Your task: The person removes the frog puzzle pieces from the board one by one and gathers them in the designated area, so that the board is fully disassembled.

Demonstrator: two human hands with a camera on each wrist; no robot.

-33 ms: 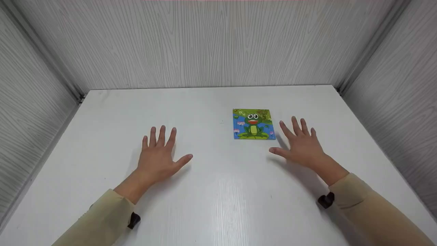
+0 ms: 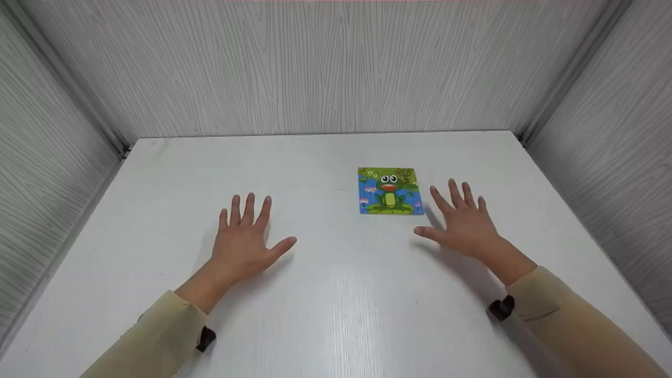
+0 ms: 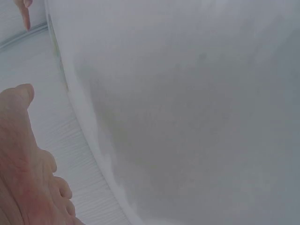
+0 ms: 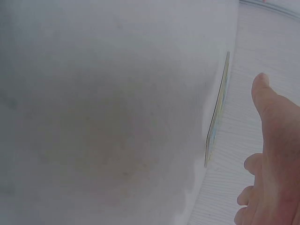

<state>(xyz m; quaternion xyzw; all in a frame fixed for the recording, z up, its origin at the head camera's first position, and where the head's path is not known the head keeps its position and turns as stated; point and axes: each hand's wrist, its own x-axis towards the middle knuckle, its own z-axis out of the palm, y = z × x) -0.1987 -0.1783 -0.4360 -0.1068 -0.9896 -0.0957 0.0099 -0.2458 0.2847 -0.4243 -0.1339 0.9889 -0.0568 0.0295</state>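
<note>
A flat square frog picture board [image 2: 390, 199], green and blue with pink flowers, lies on the white table [image 2: 336, 294] right of the middle. Just to its right, my right hand [image 2: 464, 226] hovers over the table with spread fingers, apart from the board and holding nothing. My left hand [image 2: 241, 247] is held over the left half of the table, its fingers straight and the thumb out to the side, also holding nothing. In the right wrist view the board [image 4: 217, 110] appears edge-on beside the right hand [image 4: 279, 154]. The left wrist view shows the left hand [image 3: 23, 164] at its edge.
A pale wood-grain wall [image 2: 325, 68] stands behind the table, with similar panels on the left [image 2: 42, 157] and right [image 2: 614, 157]. Dark bands show at both sleeve cuffs.
</note>
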